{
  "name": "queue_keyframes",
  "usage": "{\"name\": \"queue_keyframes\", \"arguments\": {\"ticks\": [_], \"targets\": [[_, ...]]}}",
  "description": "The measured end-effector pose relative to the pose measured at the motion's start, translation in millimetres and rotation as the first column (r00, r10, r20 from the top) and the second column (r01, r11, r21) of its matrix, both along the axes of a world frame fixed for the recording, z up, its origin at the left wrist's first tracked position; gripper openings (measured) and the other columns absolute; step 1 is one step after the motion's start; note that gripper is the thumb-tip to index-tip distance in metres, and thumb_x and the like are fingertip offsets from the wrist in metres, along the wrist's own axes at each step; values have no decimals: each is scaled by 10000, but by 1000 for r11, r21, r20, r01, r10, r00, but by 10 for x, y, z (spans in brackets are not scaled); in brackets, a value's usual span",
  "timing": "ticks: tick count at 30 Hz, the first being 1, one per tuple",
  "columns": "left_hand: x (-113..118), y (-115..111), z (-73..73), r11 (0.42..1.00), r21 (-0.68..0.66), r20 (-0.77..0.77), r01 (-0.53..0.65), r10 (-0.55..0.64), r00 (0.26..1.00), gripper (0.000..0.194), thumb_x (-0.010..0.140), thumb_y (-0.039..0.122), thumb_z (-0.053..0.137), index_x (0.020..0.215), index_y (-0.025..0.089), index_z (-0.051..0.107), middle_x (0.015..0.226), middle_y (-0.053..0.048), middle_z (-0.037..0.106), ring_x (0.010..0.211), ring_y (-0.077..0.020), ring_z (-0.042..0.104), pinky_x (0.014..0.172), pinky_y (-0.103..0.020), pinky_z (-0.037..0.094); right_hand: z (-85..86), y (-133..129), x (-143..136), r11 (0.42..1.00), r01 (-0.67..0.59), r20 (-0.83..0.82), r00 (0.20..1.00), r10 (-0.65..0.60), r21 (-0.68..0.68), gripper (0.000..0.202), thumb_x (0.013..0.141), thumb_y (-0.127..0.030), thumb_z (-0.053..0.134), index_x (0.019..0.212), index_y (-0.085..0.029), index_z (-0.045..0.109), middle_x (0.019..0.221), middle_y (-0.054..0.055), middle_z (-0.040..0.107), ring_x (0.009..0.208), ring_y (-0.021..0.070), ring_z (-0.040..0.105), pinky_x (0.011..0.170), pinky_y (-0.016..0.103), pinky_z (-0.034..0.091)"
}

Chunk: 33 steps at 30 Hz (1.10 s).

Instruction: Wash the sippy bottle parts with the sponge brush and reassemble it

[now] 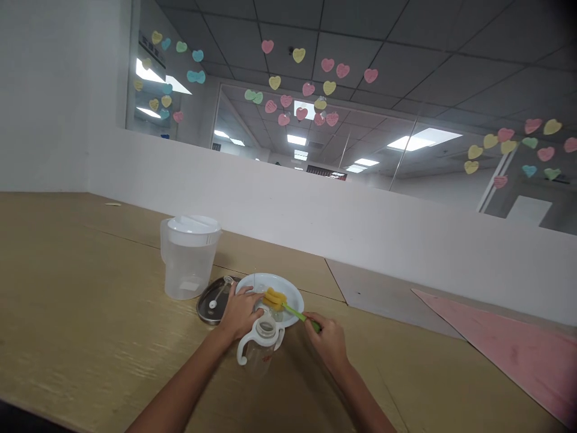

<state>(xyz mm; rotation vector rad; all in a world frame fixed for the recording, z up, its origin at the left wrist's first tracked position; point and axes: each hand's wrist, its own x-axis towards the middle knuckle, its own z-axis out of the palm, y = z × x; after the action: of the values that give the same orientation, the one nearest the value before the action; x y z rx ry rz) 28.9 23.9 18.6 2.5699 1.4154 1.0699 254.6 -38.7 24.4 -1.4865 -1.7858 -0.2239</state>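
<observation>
Slants the bare left forearm in from the near left, far and to the right; spreads the fingers of the left hand, back upward, with the thumb apart on the near side. Angles the bare right forearm in from the near right, far and to the left; curls the right hand closed, index finger reaching left, slightly nearer than the left hand

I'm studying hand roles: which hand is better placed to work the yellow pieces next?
Probably the right hand: it holds the green utensil, whose far end reaches the yellow pieces. The left hand, at their other side, shows no tool.
</observation>
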Motion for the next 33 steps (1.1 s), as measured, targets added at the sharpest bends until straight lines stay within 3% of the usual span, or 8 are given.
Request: {"name": "queue_keyframes", "arguments": {"ticks": [5, 12, 18, 22, 26, 28, 30, 33], "targets": [[3, -30, 46, 998, -47, -7, 32, -33, 999, 271, 793, 270, 472, 996, 246, 650, 997, -67, 669, 1071, -256, 516, 1034, -540, 132, -30, -6, -75, 1000, 10, 137, 991, -9, -6, 379, 821, -292, 349, 958, -184, 686, 685, 49, 685, 485, 157, 592, 484, 231, 385], [-7, -116, 152, 992, -106, 0, 71, -71, 997, 271, 795, 243, 443, 937, 241, 674, 960, -47, 677, 986, -227, 548, 1047, -513, 115, -38, 31, -133, 998, 56, 214, 975, -57, 8, 356, 835, -257, 360, 972, -208, 685, 769, 60, 693, 607, 194, 639, 510, 240, 395], [1, -115, 150, 990, -108, 21, 89, -87, 996, 288, 783, 208, 421, 875, 253, 691, 934, -29, 686, 975, -215, 559, 1050, -495, 117, -97, 92, -225, 999, 23, 297, 954, -29, 26, 359, 862, -235, 344, 1039, -202, 654, 807, 74, 691, 623, 182, 640, 532, 226, 401], [2, -125, 162, 991, -105, 0, 88, -88, 996, 290, 784, 205, 418, 866, 245, 693, 914, -30, 692, 960, -217, 566, 1044, -483, 143, -79, 113, -271, 999, 27, 189, 982, -20, -32, 365, 871, -268, 336, 1039, -196, 652, 824, 87, 688, 645, 200, 640, 549, 244, 419], [1, -133, 161, 991, -102, 11, 89, -88, 996, 277, 795, 224, 418, 886, 242, 679, 927, -33, 686, 968, -220, 560, 1048, -492, 134, -102, 150, -250, 993, -75, -148, 987, 61, -88, 383, 864, -367, 354, 989, -178, 662, 891, 96, 676, 765, 219, 628, 635, 276, 453], [3, -121, 135, 993, -82, 57, 83, -78, 995, 282, 783, 226, 437, 976, 235, 643, 1000, -42, 663, 1014, -228, 535, 1041, -517, 135, -147, 180, -219, 982, -173, -398, 908, 132, -71, 389, 832, -422, 400, 923, -161, 674, 873, 94, 670, 796, 215, 612, 653, 280, 459], [3, -101, 99, 997, -36, 123, 69, -64, 990, 343, 774, 236, 454, 1094, 227, 574, 1120, -57, 607, 1083, -236, 491, 1034, -528, 148, -194, 208, -185, 963, -252, -647, 751, 133, -95, 395, 774, -456, 467, 886, -137, 671, 642, 57, 628, 600, 181, 576, 513, 256, 435], [-6, -70, 50, 998, 69, 252, 13, -30, 967, 404, 809, 289, 429, 1201, 203, 476, 1237, -76, 518, 1144, -227, 439, 1026, -489, 209, -231, 226, -144, 905, -393, -902, 431, 28, -161, 404, 678, -444, 557, 891, -111, 642, 364, -86, 290, 316, 80, 263, 325, 193, 208]]}}
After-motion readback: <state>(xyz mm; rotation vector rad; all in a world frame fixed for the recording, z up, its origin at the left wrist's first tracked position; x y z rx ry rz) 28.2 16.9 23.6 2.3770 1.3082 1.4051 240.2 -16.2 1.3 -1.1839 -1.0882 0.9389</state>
